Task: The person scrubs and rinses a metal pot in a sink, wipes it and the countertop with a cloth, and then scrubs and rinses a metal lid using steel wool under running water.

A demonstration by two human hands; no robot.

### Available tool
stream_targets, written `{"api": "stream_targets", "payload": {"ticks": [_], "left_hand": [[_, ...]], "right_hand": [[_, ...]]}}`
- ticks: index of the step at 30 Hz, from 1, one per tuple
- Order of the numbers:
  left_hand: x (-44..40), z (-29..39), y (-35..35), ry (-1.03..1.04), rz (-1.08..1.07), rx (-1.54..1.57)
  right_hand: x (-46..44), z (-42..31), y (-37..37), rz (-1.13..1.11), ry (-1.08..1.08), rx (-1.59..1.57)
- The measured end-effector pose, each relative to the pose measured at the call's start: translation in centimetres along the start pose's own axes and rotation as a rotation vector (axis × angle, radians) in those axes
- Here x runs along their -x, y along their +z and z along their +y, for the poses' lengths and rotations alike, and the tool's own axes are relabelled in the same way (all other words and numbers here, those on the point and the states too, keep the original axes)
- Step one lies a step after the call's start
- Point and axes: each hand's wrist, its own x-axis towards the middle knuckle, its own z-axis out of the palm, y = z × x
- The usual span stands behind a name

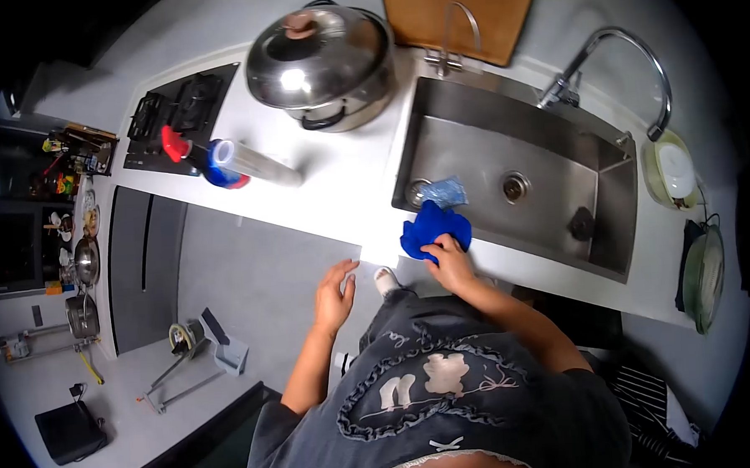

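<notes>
At the near-left edge of the sink [560, 255], my right hand [453, 266] is closed on a bright blue cloth [431, 226], which lies bunched over the rim. A light blue cloth or packet [448, 191] hangs just beyond it inside the sink; its exact kind is unclear. My left hand [336, 292] is raised in front of the counter, fingers stretched out, holding nothing. Nearest to it is the white counter edge [341, 227].
A large lidded steamer pot [326, 65] stands left of the sink. A red-topped spray bottle [209, 162] and a clear cylinder [259, 164] are near the gas stove [177, 117]. The chrome faucet [613, 39] arches over the sink. Green-rimmed bowls [669, 171] sit at right.
</notes>
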Motion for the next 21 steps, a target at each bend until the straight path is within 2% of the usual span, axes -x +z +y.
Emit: {"api": "stream_targets", "payload": {"ticks": [6, 9, 14, 15, 17, 20, 21], "left_hand": [[1.6, -7.5, -9.0, -0.16, 0.129, 0.065], [1.9, -9.8, -11.7, -0.197, 0.13, 0.065], [1.3, -10.5, -13.1, -0.242, 0.152, 0.12], [1.2, -10.4, -13.1, -0.265, 0.16, 0.144], [0.9, -10.5, -12.9, -0.256, 0.178, 0.128], [1.3, -10.6, -12.6, -0.245, 0.249, 0.118], [1.2, -10.7, -12.6, -0.238, 0.285, 0.117]], "right_hand": [[-10.1, -9.3, 6.7, 0.077, -0.22, -0.088], [-14.0, -10.6, 8.3, 0.013, -0.293, -0.038], [-20.7, -12.9, 7.3, 0.421, -0.258, -0.005], [-21.4, -12.9, 6.7, 0.403, -0.21, 0.04], [-22.0, -11.8, 5.5, 0.181, -0.048, 0.219], [-21.5, -12.3, 3.2, -0.083, 0.059, 0.366], [-21.7, -13.3, 2.2, -0.057, 0.01, 0.296]]}}
